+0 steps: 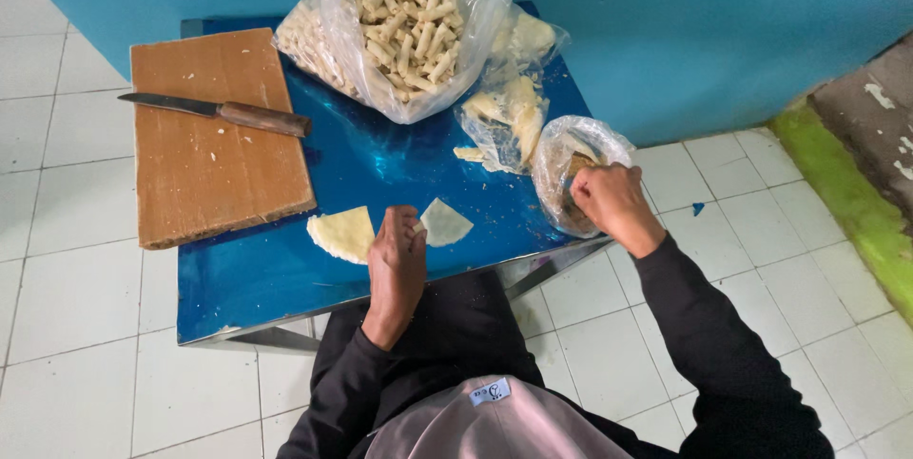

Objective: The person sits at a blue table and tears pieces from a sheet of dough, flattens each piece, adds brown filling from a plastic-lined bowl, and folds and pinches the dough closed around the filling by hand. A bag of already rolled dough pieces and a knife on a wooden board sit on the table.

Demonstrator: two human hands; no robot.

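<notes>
We sit at a low blue table set on a white tiled floor against a blue wall. On its far left lies a wooden cutting board with a knife resting across it, well apart from both hands. At the far edge stands a big clear bag full of pale rolled sticks, and just beside it a smaller bag of pale scraps.

Nearer to us, our right hand reaches into a small clear bag at the table's right edge, fingers closed around something brownish inside; what it is we cannot tell. Our left hand rests on the table with its fingertips pressing the corner of a thin wedge-shaped wrapper, holding it down rather than gripping it.

A second, yellowish wrapper lies just to the left, touching the hand's edge. Both sheets look flat, pale and matte. We judge them light, soft and easily torn, best lifted by an edge with a gentle pinch.
</notes>
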